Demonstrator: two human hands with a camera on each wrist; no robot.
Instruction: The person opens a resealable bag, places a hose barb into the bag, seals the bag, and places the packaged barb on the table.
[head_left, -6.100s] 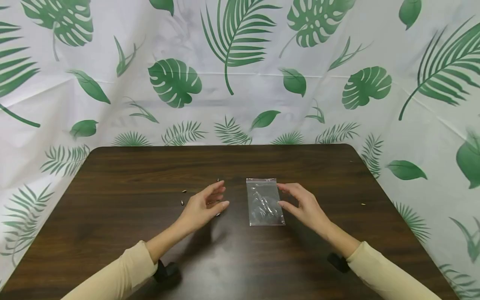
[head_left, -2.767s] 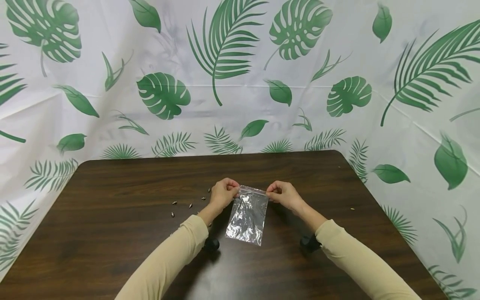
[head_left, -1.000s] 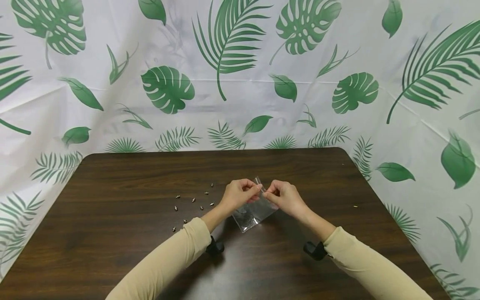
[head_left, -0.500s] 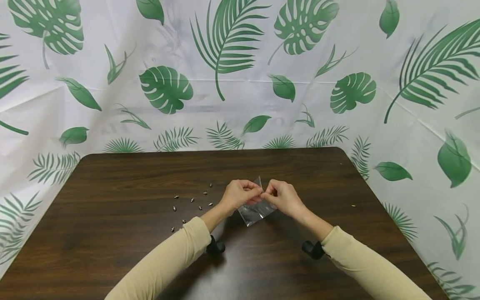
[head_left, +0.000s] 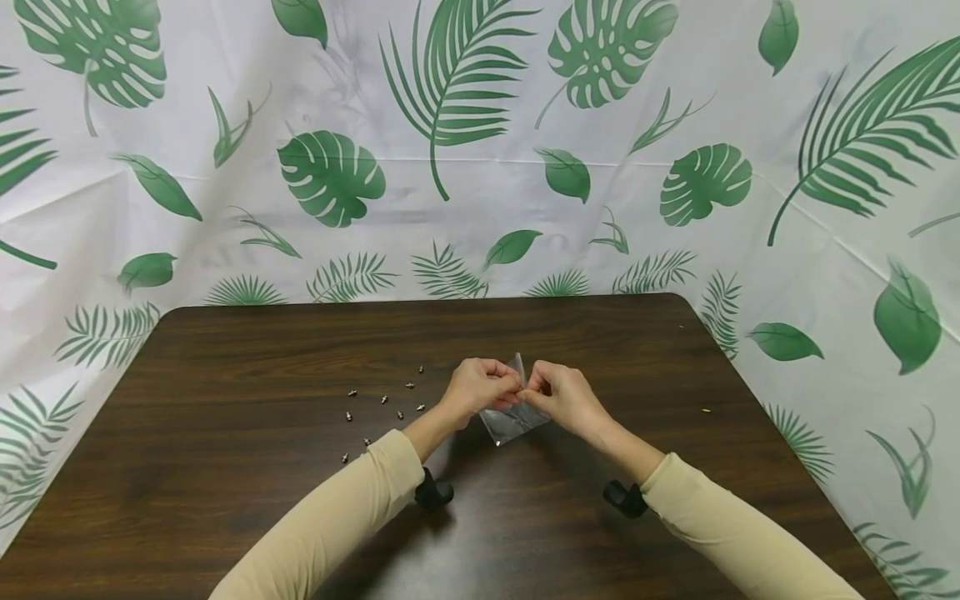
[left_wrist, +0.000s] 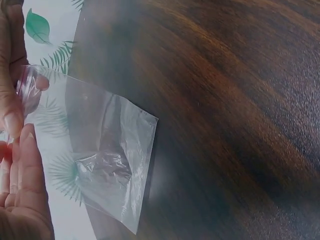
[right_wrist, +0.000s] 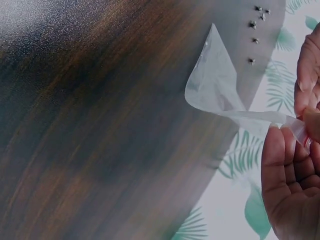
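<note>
A clear zip-lock bag (head_left: 512, 425) hangs at a tilt just over the table between my two hands. My left hand (head_left: 472, 392) pinches its zip edge between thumb and fingers. Close beside it, my right hand (head_left: 567, 397) pinches the same edge, the fingertips of both hands nearly meeting. The bag (left_wrist: 107, 145) droops flat and see-through in the left wrist view, with a reddish zip line at the fingers. In the right wrist view the bag (right_wrist: 215, 80) looks folded and twisted towards the zip. Whether its mouth is parted is hidden by the fingers.
Several small metal pieces (head_left: 384, 399) lie scattered on the dark wooden table (head_left: 247, 358), left of my left hand. A tiny yellowish bit (head_left: 707, 410) lies to the right. A white leaf-print cloth (head_left: 480, 225) hangs behind the table.
Earlier the bag lay flat beside my right hand; then both hands lifted it by its top corners. Since then they have come together along the zip, and the bag's lower end has risen slightly.
</note>
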